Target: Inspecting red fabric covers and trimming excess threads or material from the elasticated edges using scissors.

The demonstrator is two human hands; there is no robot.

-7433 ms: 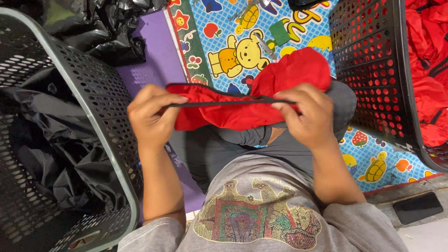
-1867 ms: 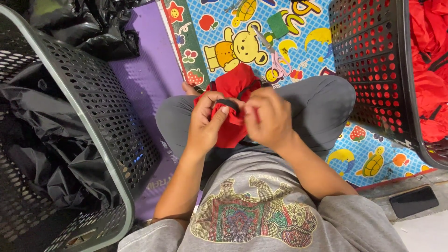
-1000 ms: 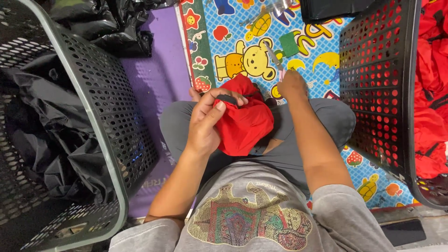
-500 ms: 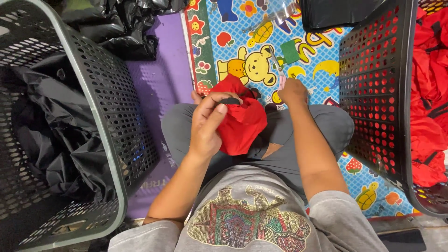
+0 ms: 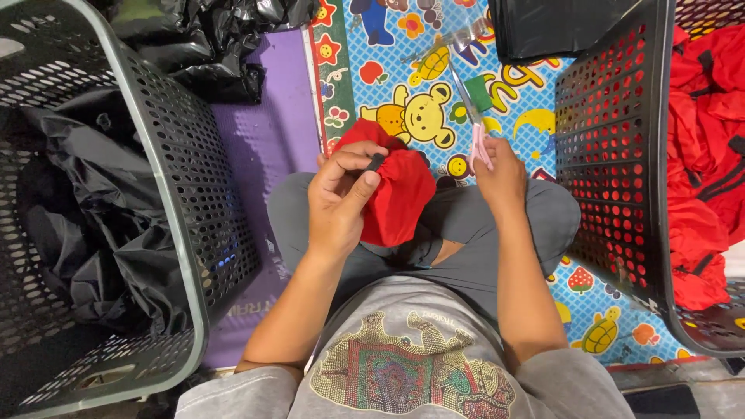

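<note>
Cartoon play mat point(image 5: 535, 116) covers the floor. Left hand point(image 5: 341, 198) clamped on folded red cloth point(image 5: 396, 198) over the lap; right hand point(image 5: 500, 174) closed on pink-handled scissors point(image 5: 477, 143). Mesh baskets point(image 5: 155, 194) flank both hands.

Single head cam, looking steeply down, close above the hands; left hand point(image 5: 338, 198) and right hand point(image 5: 500, 172) mid-frame, baskets flanking both sides.

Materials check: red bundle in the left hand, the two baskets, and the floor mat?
Red bundle: thin woven fabric, matte, looks like nylon; it folds softly.
Grey basket and dark basket: rigid moulded plastic, perforated walls, slight sheen.
Cartoon mat: probably foam or vinyl, printed, with a fine dimpled surface.
Left hand grips the bundle.
</note>
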